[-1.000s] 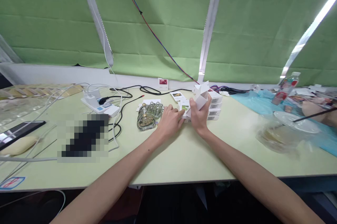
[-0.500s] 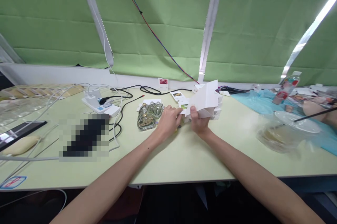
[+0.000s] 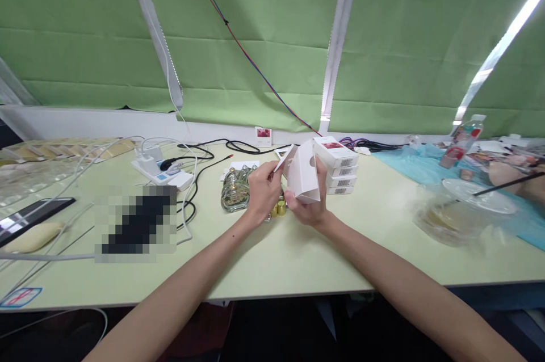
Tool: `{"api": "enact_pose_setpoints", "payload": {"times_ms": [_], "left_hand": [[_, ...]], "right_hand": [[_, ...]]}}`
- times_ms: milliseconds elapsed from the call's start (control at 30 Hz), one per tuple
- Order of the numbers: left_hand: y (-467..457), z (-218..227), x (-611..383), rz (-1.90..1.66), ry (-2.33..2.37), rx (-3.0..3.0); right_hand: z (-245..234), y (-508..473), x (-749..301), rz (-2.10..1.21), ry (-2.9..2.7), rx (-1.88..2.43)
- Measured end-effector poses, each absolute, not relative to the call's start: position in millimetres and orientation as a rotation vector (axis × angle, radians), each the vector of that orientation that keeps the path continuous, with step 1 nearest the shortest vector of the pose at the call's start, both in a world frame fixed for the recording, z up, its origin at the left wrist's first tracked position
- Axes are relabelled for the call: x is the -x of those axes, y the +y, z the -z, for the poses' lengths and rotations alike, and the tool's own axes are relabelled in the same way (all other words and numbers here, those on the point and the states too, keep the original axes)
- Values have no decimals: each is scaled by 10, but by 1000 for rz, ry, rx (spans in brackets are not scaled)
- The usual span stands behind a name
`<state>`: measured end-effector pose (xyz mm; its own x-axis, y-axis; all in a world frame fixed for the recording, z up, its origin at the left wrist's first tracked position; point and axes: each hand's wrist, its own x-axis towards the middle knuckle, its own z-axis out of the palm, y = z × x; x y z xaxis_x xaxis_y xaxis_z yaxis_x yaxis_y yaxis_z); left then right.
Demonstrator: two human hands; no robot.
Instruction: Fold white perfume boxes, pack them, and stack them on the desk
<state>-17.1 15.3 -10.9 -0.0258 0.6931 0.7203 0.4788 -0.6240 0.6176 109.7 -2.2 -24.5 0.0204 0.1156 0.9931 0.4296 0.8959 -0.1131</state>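
My right hand (image 3: 310, 209) is wrapped round a small white carton (image 3: 304, 177), held upright above the table with its top open. My left hand (image 3: 261, 192) pinches the carton's loose white flap (image 3: 286, 158) at the upper left. Just behind stands a stack of white boxes with barcodes (image 3: 340, 169); the top one has a red picture. Glass perfume bottles (image 3: 236, 189) lie left of my left hand. A few small gold caps (image 3: 279, 209) sit on the table under my hands.
A white power strip with black and white cables (image 3: 159, 169) lies at the left back. A small card with a red picture (image 3: 264, 135) leans on the wall. At the right are a blue sheet, a clear plastic bag (image 3: 451, 217) and a water bottle (image 3: 464, 140). A phone (image 3: 29, 214) lies far left.
The carton has come up off the table and toward me, turned upright in my right hand. My left hand rose from the table to pinch its flap. The gold caps now show.
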Motion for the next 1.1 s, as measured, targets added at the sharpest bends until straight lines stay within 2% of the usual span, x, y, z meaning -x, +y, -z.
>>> {"api": "enact_pose_setpoints", "payload": {"times_ms": [533,1100], "left_hand": [[116,-8,108,-1752,866,-1444],[37,-32,108,-1786,965,-1649]], "right_hand": [[257,-25,-1128,307,-1478,526],[236,-1,-1130,439,-1404,609]]}}
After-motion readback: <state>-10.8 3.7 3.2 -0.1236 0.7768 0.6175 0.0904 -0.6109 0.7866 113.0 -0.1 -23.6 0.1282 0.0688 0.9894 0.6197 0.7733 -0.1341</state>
